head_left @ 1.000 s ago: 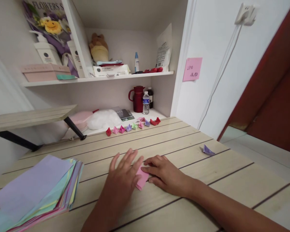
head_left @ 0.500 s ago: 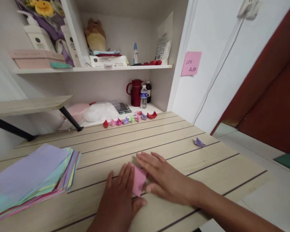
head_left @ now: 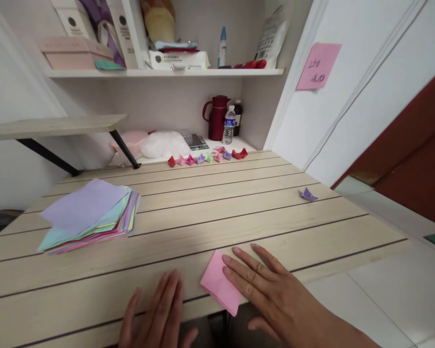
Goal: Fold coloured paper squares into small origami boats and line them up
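A folded piece of pink paper (head_left: 217,280) lies at the table's front edge, one corner reaching past it. My right hand (head_left: 268,285) rests with fingers outstretched, the fingertips on the paper's right side. To the left of the paper, apart from it, my left hand (head_left: 161,311) lies on the wood with straight fingers and holds nothing. A stack of coloured paper sheets (head_left: 90,208), purple on top, sits at the left. Several small folded paper boats (head_left: 200,158) stand in a row along the back, and a purple paper boat (head_left: 308,194) is by the right edge.
The slatted wooden table (head_left: 188,232) meets a white shelf unit (head_left: 166,73). A red jug (head_left: 217,118) and a water bottle (head_left: 229,125) stand at the back. A small raised wooden stand (head_left: 58,126) is at the left. A pink note (head_left: 319,66) hangs on the wall.
My left hand has come off the pink paper and moved left and down. My right hand has moved right and onto the paper's edge. The camera view has tilted down.
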`<control>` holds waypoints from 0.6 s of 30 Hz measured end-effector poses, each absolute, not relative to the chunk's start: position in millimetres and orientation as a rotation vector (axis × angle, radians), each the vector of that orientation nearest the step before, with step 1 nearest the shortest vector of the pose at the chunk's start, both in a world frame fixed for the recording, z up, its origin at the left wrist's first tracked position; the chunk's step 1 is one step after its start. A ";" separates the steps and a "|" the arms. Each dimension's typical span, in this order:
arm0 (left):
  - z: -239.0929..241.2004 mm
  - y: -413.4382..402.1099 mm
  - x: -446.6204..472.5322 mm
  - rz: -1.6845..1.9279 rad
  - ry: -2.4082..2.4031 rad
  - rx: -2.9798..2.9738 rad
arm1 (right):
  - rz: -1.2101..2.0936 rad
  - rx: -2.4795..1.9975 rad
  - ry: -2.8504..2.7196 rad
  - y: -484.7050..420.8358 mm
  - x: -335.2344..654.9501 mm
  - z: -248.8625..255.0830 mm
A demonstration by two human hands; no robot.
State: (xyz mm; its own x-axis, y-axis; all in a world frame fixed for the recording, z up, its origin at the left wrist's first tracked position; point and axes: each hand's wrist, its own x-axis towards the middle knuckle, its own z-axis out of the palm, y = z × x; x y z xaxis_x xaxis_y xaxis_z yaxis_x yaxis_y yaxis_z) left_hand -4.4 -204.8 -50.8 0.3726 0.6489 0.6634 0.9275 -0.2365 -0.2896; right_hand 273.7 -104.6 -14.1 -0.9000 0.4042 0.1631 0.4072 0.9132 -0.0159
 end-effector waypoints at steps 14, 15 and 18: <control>-17.5 -175.7 21.6 -0.619 -1.103 -2.290 | 0.533 -0.801 -2.714 -100.9 274.4 6.5; -16.6 -177.0 22.7 -0.643 -1.146 -2.296 | 0.566 -0.818 -2.671 -100.2 273.6 8.2; -13.4 -179.1 25.6 -0.714 -1.330 -2.326 | 0.636 -0.838 -2.584 -99.1 272.0 9.7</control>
State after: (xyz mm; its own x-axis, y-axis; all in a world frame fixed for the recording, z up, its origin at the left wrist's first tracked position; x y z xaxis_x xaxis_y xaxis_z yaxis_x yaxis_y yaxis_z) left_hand 25.6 -179.1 -13.4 0.4272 0.6847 0.5905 0.8705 -0.4881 -0.0638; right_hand 272.0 -99.1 9.7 -0.7640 0.6177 0.1865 0.4606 0.7246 -0.5126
